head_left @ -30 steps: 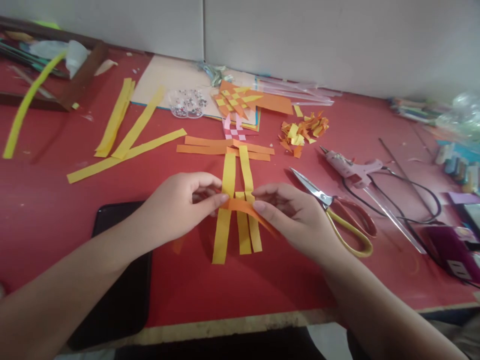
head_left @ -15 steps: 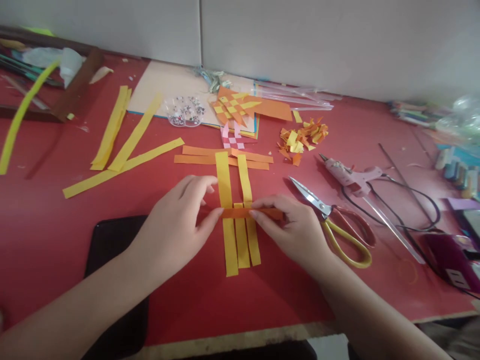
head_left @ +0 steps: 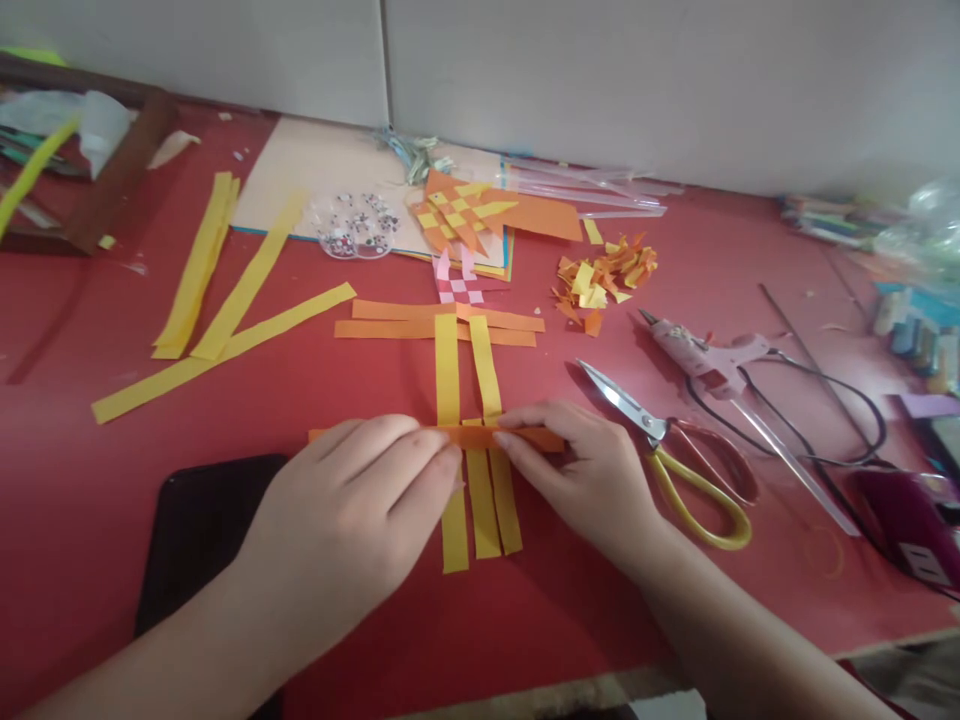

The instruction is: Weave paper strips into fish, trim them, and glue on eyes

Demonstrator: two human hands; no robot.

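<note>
An orange paper strip (head_left: 478, 437) lies crosswise over yellow paper strips, which run lengthwise on the red table. My left hand (head_left: 367, 500) has its fingers and thumb closed on the orange strip at the left yellow strip (head_left: 454, 530); its fingers partly hide the crossing. With thumb and forefinger, my right hand (head_left: 585, 455) pinches the same orange strip by the right yellow strip (head_left: 505, 505). Between these two, a middle yellow strip (head_left: 482, 505) has its upper end just above the orange one. Farther back, two more orange strips (head_left: 390, 330) lie side by side.
Scissors (head_left: 656, 430) and a pink glue gun (head_left: 712, 362) with its cord lie right. More yellow strips (head_left: 247, 290), a black phone-like slab (head_left: 195, 520) and a wooden tray (head_left: 112, 190) are left. Behind are googly eyes (head_left: 356, 225), a woven paper fish (head_left: 461, 215) and paper scraps (head_left: 600, 275).
My left hand has moved its fingers down over the orange strip and closed on it; its thumb and forefinger were apart before. My right hand keeps its pinch. The view has shifted slightly.
</note>
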